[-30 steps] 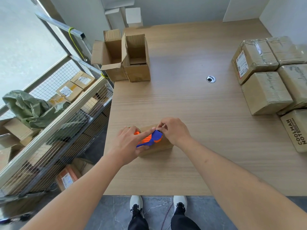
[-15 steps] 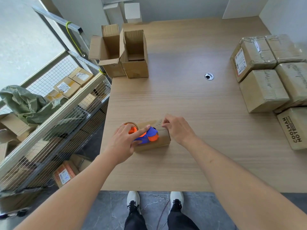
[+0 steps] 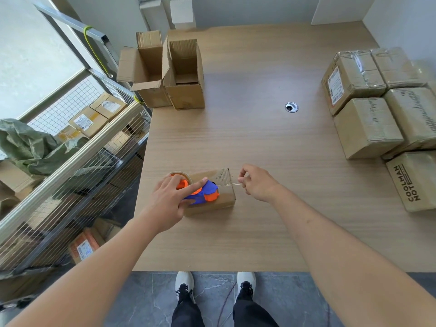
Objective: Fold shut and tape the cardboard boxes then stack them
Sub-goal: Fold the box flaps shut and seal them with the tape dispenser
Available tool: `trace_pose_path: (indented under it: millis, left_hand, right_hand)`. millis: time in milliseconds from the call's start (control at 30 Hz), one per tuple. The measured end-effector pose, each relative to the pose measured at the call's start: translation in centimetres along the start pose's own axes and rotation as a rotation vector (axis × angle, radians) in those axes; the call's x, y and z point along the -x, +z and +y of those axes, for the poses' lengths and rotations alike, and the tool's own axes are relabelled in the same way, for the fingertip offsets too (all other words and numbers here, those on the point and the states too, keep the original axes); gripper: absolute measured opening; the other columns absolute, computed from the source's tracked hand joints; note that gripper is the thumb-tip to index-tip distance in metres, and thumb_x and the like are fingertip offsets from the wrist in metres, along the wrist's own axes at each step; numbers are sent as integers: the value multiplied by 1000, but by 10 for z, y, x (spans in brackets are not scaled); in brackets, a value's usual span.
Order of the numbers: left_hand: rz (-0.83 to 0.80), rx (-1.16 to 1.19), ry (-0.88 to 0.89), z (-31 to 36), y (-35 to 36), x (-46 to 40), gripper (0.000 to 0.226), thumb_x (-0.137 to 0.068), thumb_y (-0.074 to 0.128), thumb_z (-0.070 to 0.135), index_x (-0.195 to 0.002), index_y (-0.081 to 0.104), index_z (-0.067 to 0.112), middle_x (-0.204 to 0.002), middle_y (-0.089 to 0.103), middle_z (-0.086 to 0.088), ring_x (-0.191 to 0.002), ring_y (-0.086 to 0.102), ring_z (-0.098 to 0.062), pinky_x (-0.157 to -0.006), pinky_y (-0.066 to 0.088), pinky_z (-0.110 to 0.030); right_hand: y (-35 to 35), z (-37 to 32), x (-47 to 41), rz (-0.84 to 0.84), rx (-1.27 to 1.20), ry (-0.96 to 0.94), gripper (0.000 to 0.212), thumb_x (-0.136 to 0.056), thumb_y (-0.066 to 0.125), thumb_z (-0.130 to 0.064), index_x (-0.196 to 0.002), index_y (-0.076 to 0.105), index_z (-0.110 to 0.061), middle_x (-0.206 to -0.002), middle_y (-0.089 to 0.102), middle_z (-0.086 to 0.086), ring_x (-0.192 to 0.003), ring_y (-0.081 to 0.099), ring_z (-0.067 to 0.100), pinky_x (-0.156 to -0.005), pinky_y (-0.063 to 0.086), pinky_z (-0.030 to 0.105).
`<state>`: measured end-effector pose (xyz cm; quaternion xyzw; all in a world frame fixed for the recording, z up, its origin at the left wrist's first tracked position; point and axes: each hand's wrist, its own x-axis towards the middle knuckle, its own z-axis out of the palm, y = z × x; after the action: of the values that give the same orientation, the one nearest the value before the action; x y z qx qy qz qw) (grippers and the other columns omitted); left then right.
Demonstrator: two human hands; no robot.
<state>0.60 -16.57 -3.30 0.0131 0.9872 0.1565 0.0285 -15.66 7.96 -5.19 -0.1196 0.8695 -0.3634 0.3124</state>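
Taping step: left hand [image 3: 168, 199] grips the tape dispenser [image 3: 200, 193] on the small box [image 3: 220, 199], right hand [image 3: 256, 182] fingers pinch the tape end toward 3 o'clock; next, probably pressing it down.

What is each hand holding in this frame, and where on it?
The left hand grips the tape dispenser by its handle, on top of the small cardboard box. The right hand pinches the free end of the clear tape pulled from it.
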Motion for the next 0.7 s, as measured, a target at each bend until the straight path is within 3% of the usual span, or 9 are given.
trace_pose_path:
  millis: [200,300,433,500,567,633,700]
  left_hand:
    - [-21,8,-17,-3,2,-1,76,-95,62,23,-153,27,59,-122,46,5,-112,44,-21,-104,30,-36]
    - [-32,-9,-17,-3,2,-3,76,-95,61,24,-153,25,60,-122,45,7,-111,44,-20,-103,30,-35]
    - [-39,-19,-20,-2,2,-5,78,-94,62,21,-153,26,58,-122,46,7,-112,45,-21,-102,31,-36]
    - [-41,-24,-18,-2,0,-6,78,-93,63,21,-154,28,57,-122,47,7,-112,45,-22,-102,31,-38]
    - [-47,-26,-20,-1,-1,-6,79,-93,63,21,-154,28,56,-122,47,6,-113,45,-23,-103,32,-40]
    - [-56,-29,-25,1,-1,-5,80,-93,63,20,-154,27,56,-124,47,5,-116,44,-23,-104,32,-41]
    - [-59,-26,-27,1,-2,-4,80,-94,62,20,-154,26,57,-125,46,6,-117,44,-23,-104,30,-39]
  right_hand:
    - [5,5,-15,-14,0,40,21,-95,63,-13,-77,58,-22,-71,64,-1,-67,54,22,-72,57,43]
    - [14,11,-18,-8,-54,58,16,-95,65,-14,-81,63,-20,-71,66,-1,-69,57,22,-77,58,45]
    - [30,19,-17,73,-79,36,11,-97,64,-20,-87,66,-25,-77,69,-8,-65,59,9,-81,60,44]
    - [35,21,-11,96,-109,38,7,-98,64,-29,-103,64,-32,-92,70,-6,-72,60,15,-75,60,44]
    - [40,26,-4,88,-219,99,44,-98,64,-36,-137,47,-46,-109,65,-8,-83,63,21,-66,59,40]
    - [47,23,0,164,-246,92,59,-99,63,-34,-149,36,-48,-126,62,-8,-101,64,23,-84,58,42]
    - [60,14,0,281,-252,-12,50,-103,54,-25,-151,44,-36,-145,55,-5,-124,58,19,-109,45,36]
